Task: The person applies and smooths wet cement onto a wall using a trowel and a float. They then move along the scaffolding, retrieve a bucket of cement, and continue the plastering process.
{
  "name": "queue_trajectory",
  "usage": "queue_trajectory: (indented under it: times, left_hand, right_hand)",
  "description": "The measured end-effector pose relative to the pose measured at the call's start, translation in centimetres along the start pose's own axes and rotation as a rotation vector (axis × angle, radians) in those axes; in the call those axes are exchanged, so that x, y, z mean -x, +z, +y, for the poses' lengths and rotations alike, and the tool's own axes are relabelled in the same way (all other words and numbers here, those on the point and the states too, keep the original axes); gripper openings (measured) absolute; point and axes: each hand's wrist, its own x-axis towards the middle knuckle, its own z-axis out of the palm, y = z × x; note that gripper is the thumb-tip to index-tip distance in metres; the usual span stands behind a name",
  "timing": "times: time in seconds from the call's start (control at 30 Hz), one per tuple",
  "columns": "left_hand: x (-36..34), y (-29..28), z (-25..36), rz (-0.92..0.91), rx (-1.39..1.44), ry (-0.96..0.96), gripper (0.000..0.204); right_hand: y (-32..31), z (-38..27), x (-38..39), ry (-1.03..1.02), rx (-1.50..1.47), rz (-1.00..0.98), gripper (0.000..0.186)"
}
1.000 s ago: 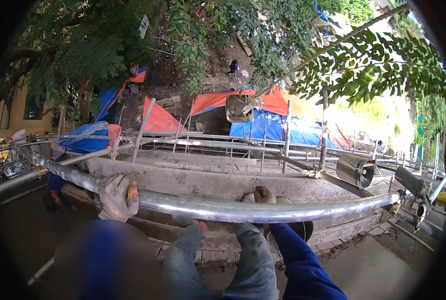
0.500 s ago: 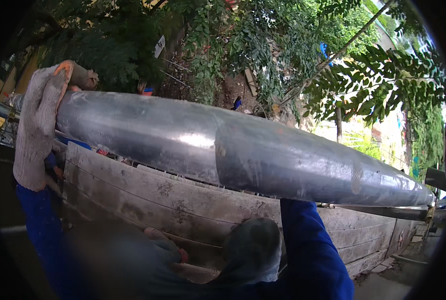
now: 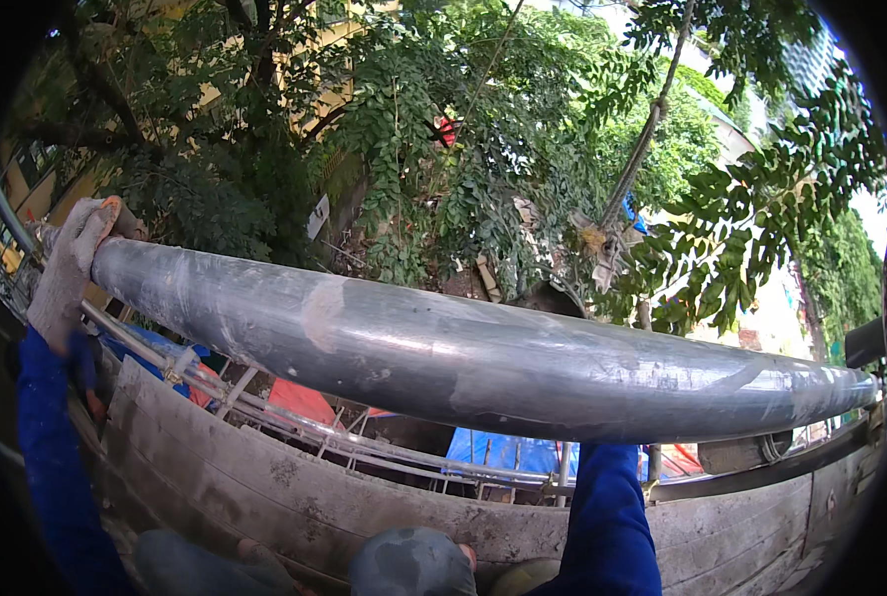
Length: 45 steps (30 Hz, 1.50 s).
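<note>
A long, thick grey metal pipe (image 3: 443, 358) with pale smears runs across the view, from upper left down to the far right. My left hand (image 3: 74, 263), in a dirty pale knit glove with an orange edge, is wrapped over the pipe's left end. Up from the lower edge comes my right forearm (image 3: 612, 526) in a blue sleeve, reaching under the pipe. The pipe hides my right hand and its fingers.
Below the pipe runs a scaffold rail (image 3: 364, 445) beside grey planks (image 3: 225, 447). Beyond the rail lie a blue tarp (image 3: 493, 452) and a red sheet (image 3: 302, 402). Leafy branches (image 3: 751, 228) and a trunk (image 3: 652, 129) stand beyond the pipe. My knee (image 3: 413, 561) shows at the bottom.
The pipe sits lower in the view at its left and middle, and my left glove has moved down with it. More rail and tarps show beneath. The view has tilted upward.
</note>
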Motion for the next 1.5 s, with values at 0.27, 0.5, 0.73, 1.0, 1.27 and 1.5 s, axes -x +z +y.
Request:
queue_trajectory:
  times: [0.27,0.5,0.73,1.0,1.27,1.5]
  left_hand:
    - [-2.3,0.1,1.7,0.042,-0.148,-0.188,0.028]
    - [-5.7,-1.2,-0.5,0.047,-0.203,-0.058,0.028]
    - [-7.3,-1.7,0.6,-0.087,-0.092,-0.162,0.032]
    - [-8.7,-4.3,-0.5,0.062,-0.21,-0.049,0.04]
    - [-8.8,-4.1,0.5,0.114,-0.481,0.152,0.029]
    - [-9.6,-6.4,1.1,-0.086,-0.44,0.156,0.021]
  right_hand:
    - [0.3,-1.3,-11.9,-0.087,0.009,-0.056,0.09]
    - [5.2,-5.5,-12.7,-0.158,0.141,-0.135,0.09]
    - [5.4,-10.8,-13.0,-0.175,-0.185,-0.169,0.044]
    - [4.8,-19.7,4.9,0.119,-0.593,-0.665,0.043]
    - [-7.1,-29.3,23.6,0.377,-0.669,-0.743,0.04]
    - [-12.0,-29.8,45.9,0.783,-0.883,-0.874,0.031]
